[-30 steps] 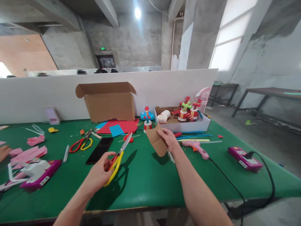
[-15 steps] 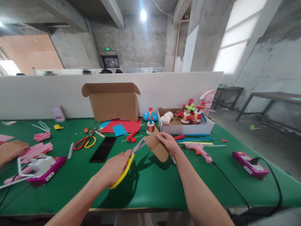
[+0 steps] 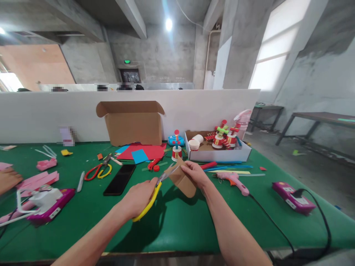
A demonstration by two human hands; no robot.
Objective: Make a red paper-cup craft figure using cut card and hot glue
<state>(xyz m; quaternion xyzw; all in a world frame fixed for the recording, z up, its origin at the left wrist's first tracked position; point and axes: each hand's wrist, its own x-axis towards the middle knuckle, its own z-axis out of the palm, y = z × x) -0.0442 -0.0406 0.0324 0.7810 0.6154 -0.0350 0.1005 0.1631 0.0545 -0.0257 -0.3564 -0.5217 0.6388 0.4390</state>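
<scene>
My left hand (image 3: pixel 141 197) grips yellow-handled scissors (image 3: pixel 148 205), whose blades reach up and right onto the edge of a piece of brown cardboard (image 3: pixel 185 182). My right hand (image 3: pixel 195 173) pinches that cardboard by its upper right side, above the table. Behind it stands a small red and white paper-cup figure (image 3: pixel 176 149) with a blue stem, a red disc on top and coiled arms. Left of my left hand lies a black phone (image 3: pixel 119 180). A pink glue gun (image 3: pixel 234 182) rests to the right of my right forearm.
A white box (image 3: pixel 222 155) at the back right holds more cup figures and white cups. Red-and-yellow-handled scissors (image 3: pixel 98 171), red sheets (image 3: pixel 148 150) and purple power strips (image 3: pixel 294 197) lie on the green table. Another person's hand (image 3: pixel 9 180) is at the far left.
The scissor blades, spread apart at the cardboard's edge before, have come closer together and now overlap the cardboard. The other person's hand has drawn back left. The view has tilted slightly.
</scene>
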